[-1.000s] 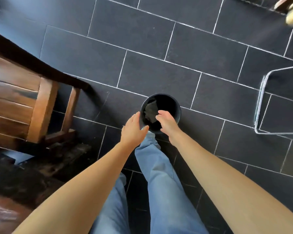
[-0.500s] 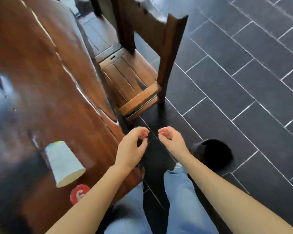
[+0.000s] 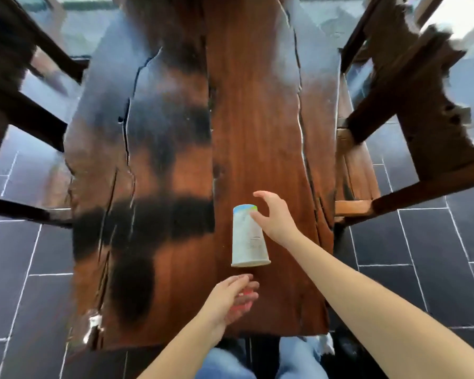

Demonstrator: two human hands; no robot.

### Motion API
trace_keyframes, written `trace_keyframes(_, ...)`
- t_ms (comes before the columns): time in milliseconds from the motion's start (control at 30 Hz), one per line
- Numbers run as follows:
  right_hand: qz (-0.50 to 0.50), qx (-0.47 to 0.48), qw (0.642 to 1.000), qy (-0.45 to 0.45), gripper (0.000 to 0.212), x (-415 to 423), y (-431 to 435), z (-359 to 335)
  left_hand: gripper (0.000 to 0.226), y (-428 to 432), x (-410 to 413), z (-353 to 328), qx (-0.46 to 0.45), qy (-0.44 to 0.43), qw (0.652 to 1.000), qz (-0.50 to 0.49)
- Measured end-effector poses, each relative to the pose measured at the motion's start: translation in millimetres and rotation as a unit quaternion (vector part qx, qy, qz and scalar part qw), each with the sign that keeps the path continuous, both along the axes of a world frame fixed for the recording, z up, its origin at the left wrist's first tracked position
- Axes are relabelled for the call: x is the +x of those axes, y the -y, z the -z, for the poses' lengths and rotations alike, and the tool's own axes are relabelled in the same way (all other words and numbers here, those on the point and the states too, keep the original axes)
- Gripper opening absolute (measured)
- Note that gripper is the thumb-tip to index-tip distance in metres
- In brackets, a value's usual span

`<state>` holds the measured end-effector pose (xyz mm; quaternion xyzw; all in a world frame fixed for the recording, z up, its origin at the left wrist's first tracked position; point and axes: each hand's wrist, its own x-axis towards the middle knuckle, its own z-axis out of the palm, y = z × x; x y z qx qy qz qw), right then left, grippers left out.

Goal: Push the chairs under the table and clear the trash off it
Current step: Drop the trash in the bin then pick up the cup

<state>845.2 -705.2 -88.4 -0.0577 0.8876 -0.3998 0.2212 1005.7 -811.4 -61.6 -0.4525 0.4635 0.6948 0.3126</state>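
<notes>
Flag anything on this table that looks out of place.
The paper cup is not standing on its base: its wide rim points toward the person, narrow end away, either tipped over or inverted. The right hand is spread beside its narrow end. Long cracks run down the table.

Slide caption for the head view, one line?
Right hand reaching for paper cup on wooden table; left hand over red item.

head cam looks steeply down, close over table (image 3: 257, 119).

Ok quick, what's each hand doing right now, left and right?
Left hand: open, fingers over a small red thing.
Right hand: open, spread at the paper cup, not closed on it.
</notes>
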Motion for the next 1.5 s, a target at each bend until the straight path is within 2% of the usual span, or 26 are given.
trace_keyframes(67,-0.006,0.015,1.0,0.005,0.048,-6.1,17.6,4.0,0.016,6.2,-5.0,-1.4,0.009,-0.007,0.999,-0.039)
trace_keyframes(167,-0.003,0.031,0.999,0.029,0.046,1.5,22.7,12.4,0.011,5.3,-14.4,-3.2,-0.017,-0.019,1.0,-0.017)
trace_keyframes(267,0.03,0.037,0.998,0.049,0.042,16.1,2.5,19.4,0.017,-2.3,-20.1,-1.4,-0.042,-0.018,0.999,-0.024)
trace_keyframes(367,0.095,0.009,0.992,0.081,0.031,27.8,-26.6,20.3,0.02,-10.2,-21.0,3.1,-0.142,-0.065,0.988,0.014)
trace_keyframes(467,0.166,-0.046,0.978,0.115,0.022,43.7,-59.3,22.2,0.017,-22.2,-18.3,12.7,-0.245,-0.135,0.955,0.094)
trace_keyframes(567,0.234,-0.091,0.959,0.129,0.023,65.7,-98.8,23.8,0.028,-40.1,-20.2,16.3,-0.343,-0.179,0.904,0.182)
trace_keyframes(667,0.322,-0.149,0.925,0.134,0.019,94.3,-150.1,21.6,0.024,-70.5,-25.1,8.7,-0.399,-0.258,0.847,0.239)
trace_keyframes(767,0.385,-0.177,0.896,0.135,0.012,131.2,-210.0,18.1,0.016,-115.6,-29.9,5.6,-0.391,-0.346,0.784,0.337)
trace_keyframes(900,0.481,-0.174,0.847,0.146,0.006,195.6,-299.7,24.6,0.019,-202.3,-24.7,17.8,-0.359,-0.426,0.638,0.532)
trace_keyframes(967,0.526,-0.171,0.818,0.16,0.007,234.7,-339.7,33.2,0.015,-251.2,-15.8,26.1,-0.334,-0.446,0.581,0.593)
trace_keyframes(1033,0.567,-0.179,0.786,0.169,0.011,270.9,-371.3,43.6,0.013,-299.2,-4.6,35.1,-0.311,-0.448,0.537,0.644)
trace_keyframes(1100,0.609,-0.187,0.749,0.179,0.015,300.0,-395.4,55.4,0.016,-343.3,6.5,48.4,-0.291,-0.432,0.506,0.687)
trace_keyframes(1233,0.699,-0.216,0.65,0.207,0.02,344.6,-436.7,84.2,0.018,-418.8,24.8,85.8,-0.247,-0.388,0.49,0.74)
trace_keyframes(1333,0.733,-0.249,0.586,0.239,0.029,364.7,-462.7,107.2,0.019,-465.9,36.9,109.4,-0.219,-0.365,0.513,0.746)
trace_keyframes(1400,0.741,-0.277,0.555,0.258,0.033,370.9,-474.8,120.3,0.027,-490.8,43.7,126.4,-0.212,-0.342,0.525,0.75)
trace_keyframes(1500,0.739,-0.316,0.532,0.267,0.035,371.7,-488.1,135.2,0.047,-517.1,47.1,151.9,-0.171,-0.267,0.537,0.782)
